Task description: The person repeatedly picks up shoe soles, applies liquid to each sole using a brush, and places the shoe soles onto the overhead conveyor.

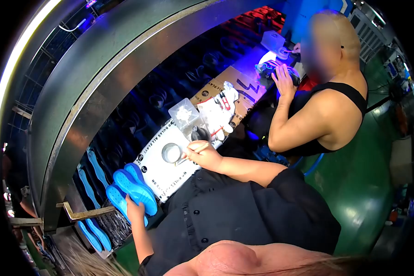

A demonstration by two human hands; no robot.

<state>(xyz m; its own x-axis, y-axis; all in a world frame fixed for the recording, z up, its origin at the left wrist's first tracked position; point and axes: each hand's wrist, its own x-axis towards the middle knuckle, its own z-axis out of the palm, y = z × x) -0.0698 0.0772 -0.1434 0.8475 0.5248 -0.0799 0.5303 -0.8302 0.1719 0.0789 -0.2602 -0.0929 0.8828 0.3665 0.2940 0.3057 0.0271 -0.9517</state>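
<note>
My left hand (135,210) grips a few bright blue shoe soles (132,188) at the lower left, held as a loose fan with the thumb over one. My right hand (204,156) is closed at the right rim of a small round cup (171,152) with whitish contents. What its fingers pinch is too small to make out. The cup stands on a white printed board (163,172). Just beyond the right hand sits a dark rounded container (199,134).
Blue soles (94,232) lie on the dark conveyor under the metal hood (119,69). A clear plastic box (184,113), white cloth or gloves (216,112) and cardboard (244,87) are farther along. At the right a co-worker (317,106) handles a shoe (280,71).
</note>
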